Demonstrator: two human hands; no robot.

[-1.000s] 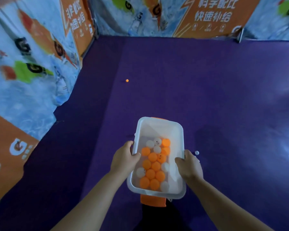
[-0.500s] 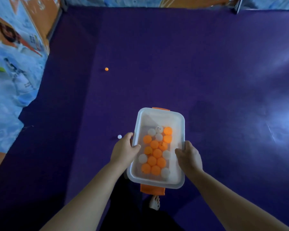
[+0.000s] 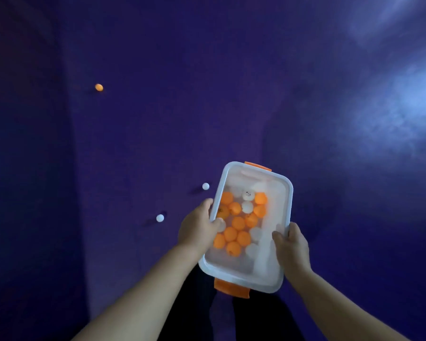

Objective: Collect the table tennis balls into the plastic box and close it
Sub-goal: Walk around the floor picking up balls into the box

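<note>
Box (image 3: 288, 193) was held in the air over the purple floor (image 3: 158, 119), low and a little right of centre. Both hands were clamped on its long sides. The left hand (image 3: 198, 227) had its thumb hooked over the rim and its fingers under the wall. The right hand (image 3: 290, 244) gripped the other rim the same way. Inside lay the gathered balls (image 3: 237, 222), mostly orange with a few white, bunched toward the left wall. An orange latch (image 3: 231, 287) hung at the near end and another showed at the far end. No lid was in view.

Compared with half a second before, the view had tipped further down, so the walls had dropped out of sight and only floor remained. The box had turned slightly, its far end swinging right. A white ball (image 3: 205, 186) lay on the floor just beside the box's left edge, near the left hand's fingertips. A second white ball (image 3: 160, 218), unseen before, had come into view further left. The orange ball (image 3: 99, 87) remained well apart, far up and to the left.

This meant at least three balls were left to gather, so closing was not yet due. The two white ones looked nearest. I judged that one hand would have to let go to pick them up, or the box be set down.
</note>
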